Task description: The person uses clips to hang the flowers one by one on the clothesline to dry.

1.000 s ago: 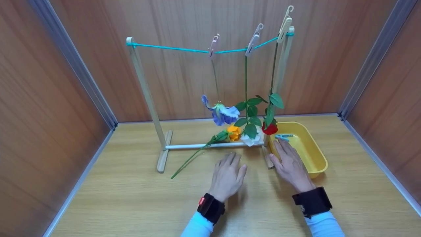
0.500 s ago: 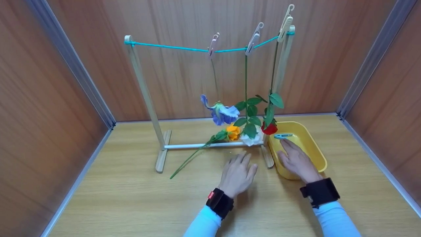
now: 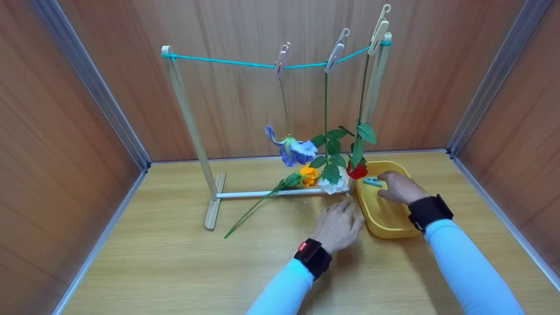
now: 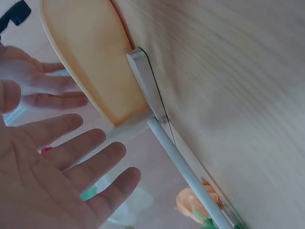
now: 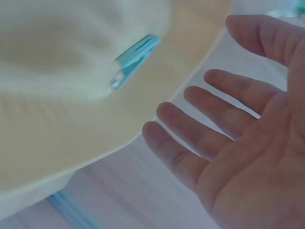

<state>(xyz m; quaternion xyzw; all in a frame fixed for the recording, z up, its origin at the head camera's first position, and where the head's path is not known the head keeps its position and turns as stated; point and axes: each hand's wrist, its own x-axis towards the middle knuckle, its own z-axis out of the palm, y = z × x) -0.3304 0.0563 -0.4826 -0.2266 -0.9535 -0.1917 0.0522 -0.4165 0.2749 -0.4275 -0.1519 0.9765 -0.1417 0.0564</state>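
Right hand (image 3: 399, 187) is hovering over the yellow tray (image 3: 390, 232), fingers extended and slightly parted, thumb standing away; it is holding nothing. Blue clothespin (image 3: 372, 182) is lying in the tray just beyond the fingertips; the right wrist view is showing a gap between them. Left hand (image 3: 337, 225) is hanging near the right foot of the rack, palm empty, fingers loosely spread; contact with the foot: cannot tell.

Orange flower (image 3: 309, 175) is lying low at the rack, its stem slanting across the white bar (image 3: 262, 194) toward the near side. Blue flower (image 3: 294, 152), white flower (image 3: 334, 181) and red flower (image 3: 357, 170) are hanging head-down from the cord (image 3: 227, 62), each under its own clip.

Judgement: the step in hand seems to be fetching the blue clothespin, with three flowers hung and the orange one remaining. The next move is probably calling for lowering the right hand and pinching the clothespin between thumb and fingers, the left staying free for the orange stem.
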